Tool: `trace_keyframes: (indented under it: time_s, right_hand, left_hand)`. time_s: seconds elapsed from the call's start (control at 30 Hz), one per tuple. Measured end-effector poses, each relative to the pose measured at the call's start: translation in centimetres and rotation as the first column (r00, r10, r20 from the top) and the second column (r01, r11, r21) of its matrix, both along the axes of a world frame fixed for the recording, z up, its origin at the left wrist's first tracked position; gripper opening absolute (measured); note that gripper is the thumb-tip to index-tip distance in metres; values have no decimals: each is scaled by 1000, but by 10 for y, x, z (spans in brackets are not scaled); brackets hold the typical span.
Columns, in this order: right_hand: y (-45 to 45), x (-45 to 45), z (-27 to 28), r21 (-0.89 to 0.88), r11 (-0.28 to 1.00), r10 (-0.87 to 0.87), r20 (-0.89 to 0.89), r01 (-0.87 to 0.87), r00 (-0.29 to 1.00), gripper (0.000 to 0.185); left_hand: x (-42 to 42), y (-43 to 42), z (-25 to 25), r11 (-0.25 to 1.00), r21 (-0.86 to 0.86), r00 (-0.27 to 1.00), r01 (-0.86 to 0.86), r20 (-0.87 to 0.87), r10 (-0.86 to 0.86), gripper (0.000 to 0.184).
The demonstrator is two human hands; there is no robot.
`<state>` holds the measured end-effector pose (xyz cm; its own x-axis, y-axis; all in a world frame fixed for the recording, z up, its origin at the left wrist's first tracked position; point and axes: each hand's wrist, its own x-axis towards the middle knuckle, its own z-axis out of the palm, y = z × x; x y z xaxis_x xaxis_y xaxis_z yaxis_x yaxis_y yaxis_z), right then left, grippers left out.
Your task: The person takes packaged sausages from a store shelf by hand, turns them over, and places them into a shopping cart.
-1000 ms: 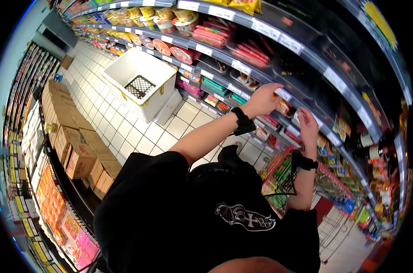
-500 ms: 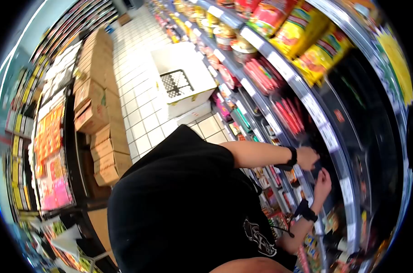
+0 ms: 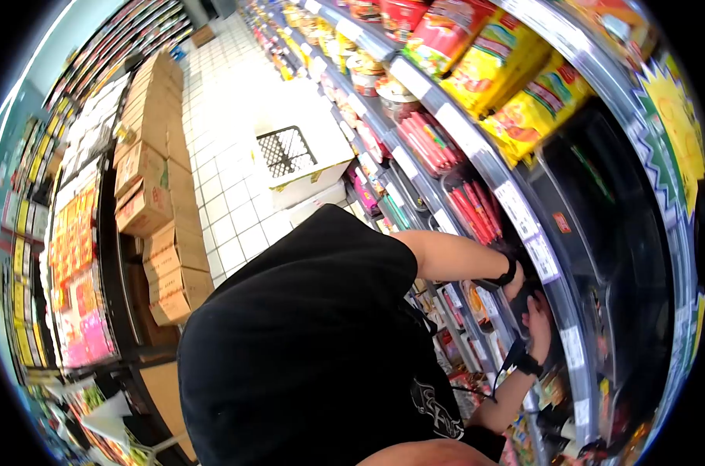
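Both my hands reach into a dark section of the shelf on the right. My left hand (image 3: 515, 284), a black band at its wrist, is over a shelf tray with its fingers hidden in shadow. Just below it is my right hand (image 3: 537, 325), also with a black wristband. Its fingers bend against a dark item (image 3: 520, 304) between the hands, whose kind I cannot make out. Above my left hand lie red-wrapped sausages (image 3: 476, 211) in a clear bin. More pink-red sausages (image 3: 428, 141) are stacked farther along the same shelf.
Yellow snack bags (image 3: 535, 109) and a black display tray (image 3: 593, 179) fill the shelf above. A white bin (image 3: 313, 172) with a black crate stands in the tiled aisle behind me. Stacked cardboard boxes (image 3: 183, 287) line the opposite side.
The view has shifted slightly, so the shelf appears farther left and lower. My left fingers are more hidden in shadow; more of my right hand's fingers shows.
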<state>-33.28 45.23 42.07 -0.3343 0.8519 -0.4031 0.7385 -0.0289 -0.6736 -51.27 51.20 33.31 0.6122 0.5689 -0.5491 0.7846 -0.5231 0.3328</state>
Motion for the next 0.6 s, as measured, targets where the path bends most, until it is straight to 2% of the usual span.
trace_keyframes:
  time_s: [0.07,0.1,0.17,0.2,0.23,0.27,0.3,0.33,0.37,0.4,0.47,0.6]
  right_hand:
    - [6,-1,-2,-3,994,111,84,-111,990,71]
    - [19,3,-16,-125,982,151,75,-140,986,81]
    - [-6,-7,7,-97,987,125,-4,-125,992,89]
    - [-11,-10,25,-115,983,147,36,-142,989,100]
    - [-7,-7,20,-141,987,100,119,-83,988,114]
    - [-21,-10,48,-177,975,137,-4,-136,991,124]
    - [-24,-8,30,-142,989,21,-105,-36,994,121]
    - [-12,-7,30,-254,962,94,-41,-101,995,112]
    - [-21,-11,49,-228,972,60,-14,-61,998,99]
    - [-17,-13,35,-162,987,16,-8,-18,1000,95]
    - [-22,-22,62,-156,987,32,-10,-34,999,86]
    - [-10,-14,59,-144,987,67,-24,-70,997,85]
  left_hand:
    - [-12,-12,14,998,-9,997,-63,48,63,60]
    - [-14,-19,18,998,-7,996,-68,65,68,59]
    - [-16,-26,24,998,9,995,-63,83,62,58]
    - [-16,-28,29,998,9,994,-62,86,61,57]
    - [-18,-31,38,998,15,994,-62,88,60,56]
    - [-19,-35,42,998,15,994,-63,90,62,55]
    - [-25,-37,48,997,11,993,-73,94,71,55]
    - [-27,-38,51,997,7,992,-82,97,81,54]
    - [-27,-40,55,996,2,991,-90,98,89,53]
    - [-32,-42,62,995,4,990,-98,98,98,52]
    - [-35,-44,69,994,-7,988,-108,107,108,51]
    - [-37,-50,82,993,-22,984,-119,130,121,48]
